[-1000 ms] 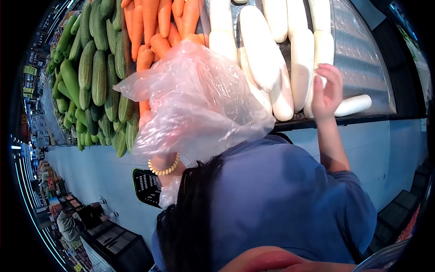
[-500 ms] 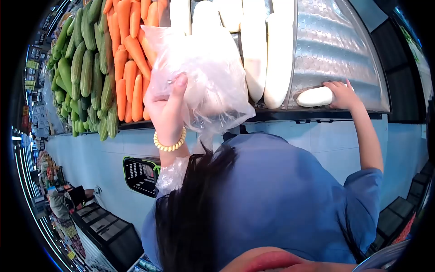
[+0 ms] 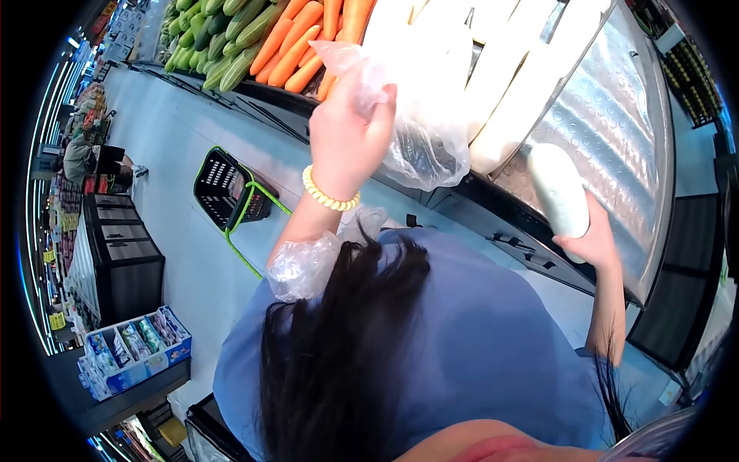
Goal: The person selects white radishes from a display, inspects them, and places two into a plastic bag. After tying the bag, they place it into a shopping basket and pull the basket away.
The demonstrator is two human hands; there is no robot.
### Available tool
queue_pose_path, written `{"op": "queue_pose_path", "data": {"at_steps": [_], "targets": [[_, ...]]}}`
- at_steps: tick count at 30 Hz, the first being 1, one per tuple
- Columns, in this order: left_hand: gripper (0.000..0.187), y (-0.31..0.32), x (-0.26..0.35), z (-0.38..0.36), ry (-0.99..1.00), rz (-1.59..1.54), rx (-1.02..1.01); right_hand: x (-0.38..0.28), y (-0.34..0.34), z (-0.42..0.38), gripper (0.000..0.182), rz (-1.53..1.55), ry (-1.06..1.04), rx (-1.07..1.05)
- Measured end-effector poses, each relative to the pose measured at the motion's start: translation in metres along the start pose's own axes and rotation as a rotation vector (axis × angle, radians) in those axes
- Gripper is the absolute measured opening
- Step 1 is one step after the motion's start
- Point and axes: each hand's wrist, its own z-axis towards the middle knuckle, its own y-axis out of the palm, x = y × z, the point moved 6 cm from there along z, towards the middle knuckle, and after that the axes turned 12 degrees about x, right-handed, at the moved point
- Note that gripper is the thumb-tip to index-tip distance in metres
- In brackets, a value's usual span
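My left hand (image 3: 350,127), with a yellow coil band at the wrist, pinches a thin clear plastic bag (image 3: 431,146) that hangs in front of the white radishes. Crumpled clear plastic (image 3: 302,268) is wrapped round the left forearm. My right hand (image 3: 594,237) grips the lower end of a short white radish (image 3: 556,185), held tilted above the silvery bumpy mat (image 3: 616,108). Several long white radishes (image 3: 512,100) lie on the stand between the bag and the mat.
Carrots (image 3: 296,46) and green gourds (image 3: 246,31) lie at the upper left of the stand. A black basket with green trim (image 3: 231,189) stands on the floor. A box of packets (image 3: 135,346) is at lower left. A person (image 3: 81,158) is far left.
The view has turned. My right hand has raised the short radish from the mat and tilted it up. My left hand still holds the bag, now nearer the stand's front edge.
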Motion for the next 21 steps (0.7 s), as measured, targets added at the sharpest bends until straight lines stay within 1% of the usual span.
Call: {"op": "queue_pose_path", "data": {"at_steps": [1, 2, 3, 5, 6, 7, 9, 10, 11, 12, 13, 14, 15, 16, 18, 19, 21], "targets": [[0.036, 0.002, 0.009, -0.004, 0.042, 0.121, -0.018, -0.023, 0.008, -0.003, 0.072, 0.056, -0.009, -0.071], [0.04, 0.003, 0.022, -0.01, 0.161, 0.122, -0.049, -0.046, 0.022, -0.006, 0.072, 0.108, -0.005, -0.169], [0.042, 0.006, 0.028, -0.016, 0.182, 0.132, -0.113, -0.062, 0.033, -0.008, 0.072, 0.159, 0.001, -0.267], [0.046, 0.007, 0.039, -0.032, 0.228, 0.155, -0.24, -0.082, 0.067, -0.014, 0.075, 0.247, -0.057, -0.455], [0.048, 0.005, 0.042, -0.041, 0.19, 0.117, -0.332, -0.084, 0.085, -0.018, 0.075, 0.323, 0.03, -0.502], [0.042, 0.002, 0.042, -0.051, 0.19, 0.128, -0.388, -0.081, 0.108, -0.023, 0.076, 0.399, 0.115, -0.552], [0.04, -0.006, 0.032, -0.074, 0.237, 0.076, -0.457, -0.083, 0.149, -0.033, 0.074, 0.618, 0.353, -0.624], [0.038, -0.011, 0.024, -0.086, 0.185, 0.056, -0.56, -0.084, 0.169, -0.035, 0.068, 0.709, 0.407, -0.639], [0.035, -0.014, 0.017, -0.099, 0.13, 0.033, -0.661, -0.083, 0.187, -0.041, 0.064, 0.82, 0.529, -0.601], [0.036, -0.016, 0.006, -0.114, 0.114, -0.117, -0.691, -0.078, 0.212, -0.043, 0.062, 0.98, 0.633, -0.566], [0.036, -0.023, 0.007, -0.127, -0.063, -0.102, -0.9, -0.073, 0.236, -0.046, 0.059, 1.14, 0.735, -0.526], [0.036, -0.032, 0.007, -0.138, -0.062, -0.301, -0.819, -0.075, 0.259, -0.041, 0.059, 1.31, 0.77, -0.482], [0.037, -0.042, 0.005, -0.147, -0.062, -0.498, -0.731, -0.084, 0.278, -0.037, 0.059, 1.435, 0.767, -0.445], [0.038, -0.052, 0.002, -0.153, -0.147, -0.51, -0.861, -0.098, 0.291, -0.033, 0.058, 1.532, 0.735, -0.421], [0.038, -0.085, -0.005, -0.153, -0.29, -0.616, -0.865, -0.129, 0.312, -0.029, 0.058, 1.623, 0.62, -0.382], [0.038, -0.102, -0.006, -0.155, -0.362, -0.669, -0.864, -0.143, 0.319, -0.031, 0.058, 1.627, 0.547, -0.364], [0.035, -0.135, -0.002, -0.159, -0.396, -0.739, -0.88, -0.169, 0.328, -0.037, 0.057, 1.581, 0.394, -0.323]]}}
